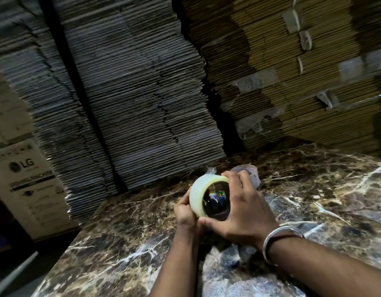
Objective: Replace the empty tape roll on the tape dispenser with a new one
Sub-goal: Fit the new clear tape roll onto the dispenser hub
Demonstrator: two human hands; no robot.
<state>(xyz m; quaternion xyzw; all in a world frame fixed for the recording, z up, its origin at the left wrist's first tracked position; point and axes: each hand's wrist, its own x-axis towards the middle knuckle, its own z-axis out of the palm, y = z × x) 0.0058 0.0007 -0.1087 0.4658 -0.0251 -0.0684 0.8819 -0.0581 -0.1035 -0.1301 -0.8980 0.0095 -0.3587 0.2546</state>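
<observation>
Head view is showing two hands holding a pale tape roll [201, 192] above the far-left part of a brown marble tabletop [314, 189]. Left hand [186, 212] is gripping the roll's outer band; right hand [243, 207] is pinching its rim between thumb and fingers, a metal bangle [277, 236] circling the wrist. Beyond the table's left edge, a white carton [24, 183] is reading "LG". Flattened cardboard stacks [131, 93] are rising behind.

Cardboard stacks behind a marble counter

Flattened grey cartons [129, 99] stood piled beside brown ones [292, 86] patched with tape; a printed LG box [24, 181] sat at the left, and the dark veined marble countertop [314, 189] lay in front.
</observation>
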